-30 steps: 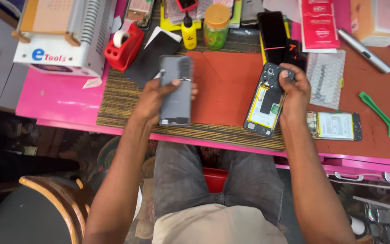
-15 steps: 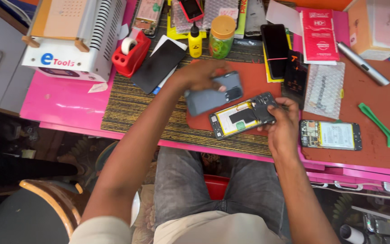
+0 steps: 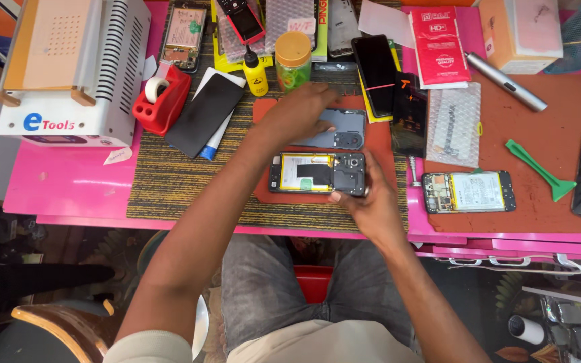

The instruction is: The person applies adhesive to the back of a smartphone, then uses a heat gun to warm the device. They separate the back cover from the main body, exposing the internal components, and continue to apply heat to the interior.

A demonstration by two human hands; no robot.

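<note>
An opened phone lies flat on the red mat, its yellow battery and dark board facing up. My right hand grips its right end, thumb under the near edge. My left hand rests on a grey back cover lying just beyond the opened phone, fingers pressing its left part.
A second opened phone, a green pry tool and a silver pen-shaped tool lie to the right. A white machine, red tape dispenser, glue bottle, green-lidded jar and several phones line the back.
Both hands lowered the opened phone from tilted to flat on the mat. The grey back cover moved from in front of me to the far side of the mat.
</note>
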